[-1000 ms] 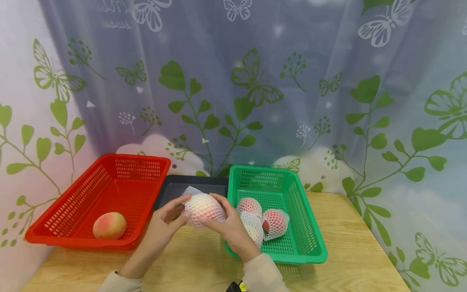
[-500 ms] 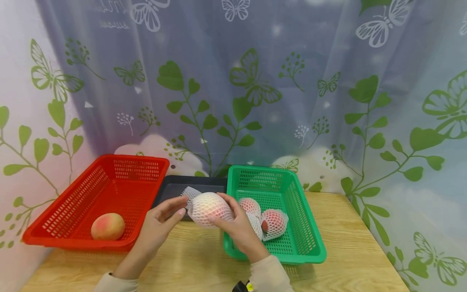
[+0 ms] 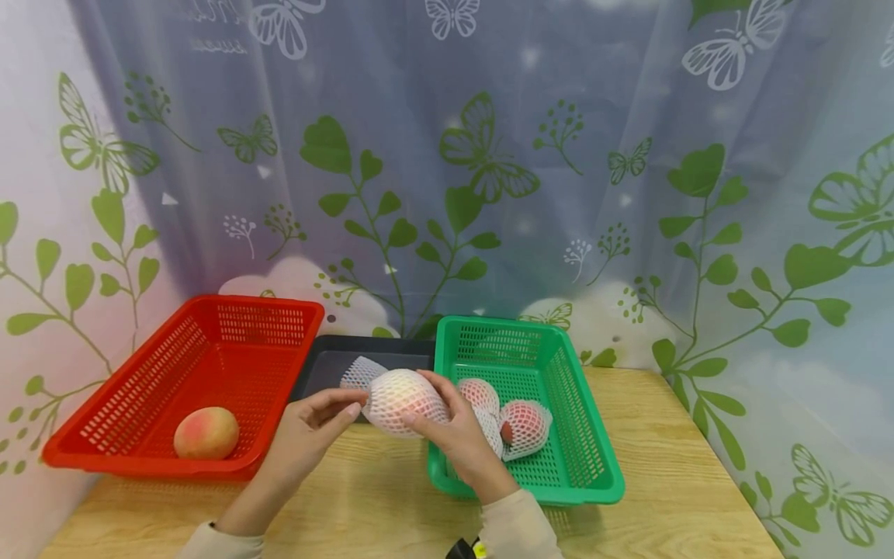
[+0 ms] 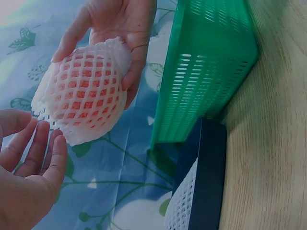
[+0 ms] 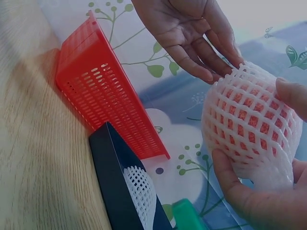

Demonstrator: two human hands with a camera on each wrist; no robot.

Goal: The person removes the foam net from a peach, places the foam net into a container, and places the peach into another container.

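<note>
A peach in a white foam net sleeve is held up in front of the dark tray. My right hand grips it from the right, thumb on the near side and fingers behind. In the right wrist view, the peach's red skin shows through the mesh of the foam net. With thumb and fingertips, my left hand pinches the sleeve's open left edge; its other fingers curve loosely, as the left wrist view shows of the left hand.
On the left, a red basket holds one bare peach. A green basket at right holds several netted peaches. Between them, a dark tray contains a white foam net. All stand on a wooden table before a patterned curtain.
My right hand has shifted slightly right with the netted peach. The left hand came off the peach, drew back a little left, then closed its fingertips on the net's edge.
</note>
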